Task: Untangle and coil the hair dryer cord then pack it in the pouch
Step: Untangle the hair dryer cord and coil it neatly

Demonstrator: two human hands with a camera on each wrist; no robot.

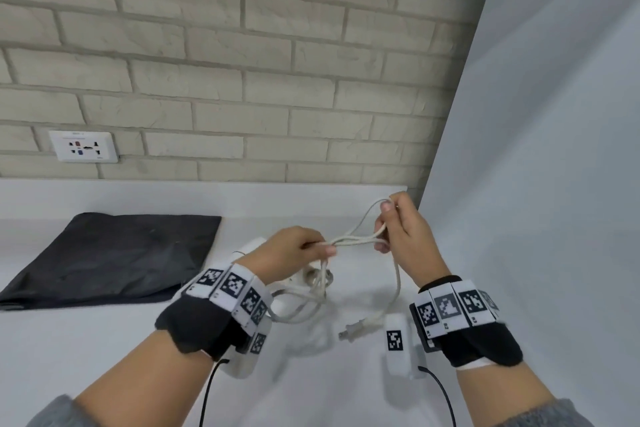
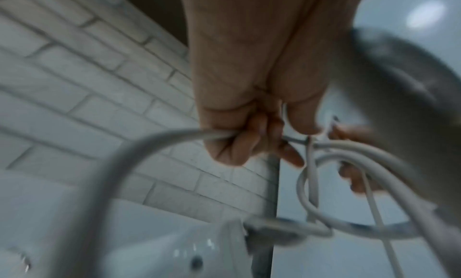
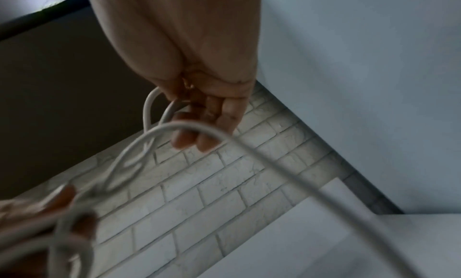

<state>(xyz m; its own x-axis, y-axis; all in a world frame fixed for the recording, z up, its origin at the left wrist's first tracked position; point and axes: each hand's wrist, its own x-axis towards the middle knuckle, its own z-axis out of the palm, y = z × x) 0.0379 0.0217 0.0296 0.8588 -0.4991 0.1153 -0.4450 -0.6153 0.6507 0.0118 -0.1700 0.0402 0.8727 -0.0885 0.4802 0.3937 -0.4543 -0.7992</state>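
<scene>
One dark pouch (image 1: pixel 110 256) at the left and one plug (image 1: pixel 353 329) on the worktop (image 1: pixel 104 350) are shown only by the head view. One white cord (image 1: pixel 349 239) is gripped mid-frame by both curled hands, left (image 1: pixel 291 253) and right (image 1: pixel 401 232); one dryer (image 2: pixel 189 250) is seen below.

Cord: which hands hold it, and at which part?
Both hands: left hand grips the crossing strands of the cord; right hand holds its loops.

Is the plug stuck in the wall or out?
Out. The plug lies on the white counter, its prongs bare, far from the wall socket.
</scene>
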